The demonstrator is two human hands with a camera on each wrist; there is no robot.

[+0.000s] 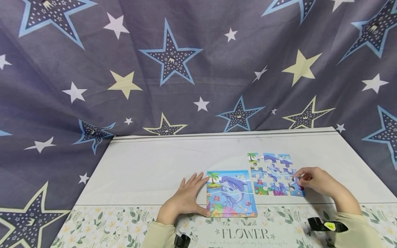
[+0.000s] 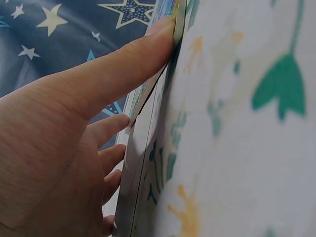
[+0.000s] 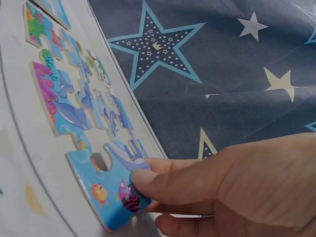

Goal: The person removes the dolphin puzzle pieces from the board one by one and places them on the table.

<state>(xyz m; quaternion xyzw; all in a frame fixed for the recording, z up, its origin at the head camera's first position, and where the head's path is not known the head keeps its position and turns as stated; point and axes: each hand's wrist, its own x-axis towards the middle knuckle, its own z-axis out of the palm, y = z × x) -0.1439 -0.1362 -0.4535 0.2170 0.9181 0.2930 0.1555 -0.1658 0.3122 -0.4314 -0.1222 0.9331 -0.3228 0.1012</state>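
My left hand (image 1: 183,198) lies beside a square dolphin picture board (image 1: 234,215), fingers spread. Its thumb (image 2: 148,47) touches the lower left corner of the board and the index finger reaches the upper part of the left edge. At the right, my right hand (image 1: 322,184) pinches a blue corner jigsaw piece (image 3: 101,177) by its right side, thumb on top. An orange fish and a dark-striped fish are printed on that piece. Left of it and behind it, several loose jigsaw pieces (image 1: 279,188) with dolphin parts lie in spaced rows, picture side up.
The white table covering (image 1: 149,172) has a floral front band with the word FLOWER (image 1: 245,234). Behind the table and at both sides hangs a dark star-patterned cloth (image 1: 192,100). A black wrist strap (image 1: 328,225) sits over the right sleeve.
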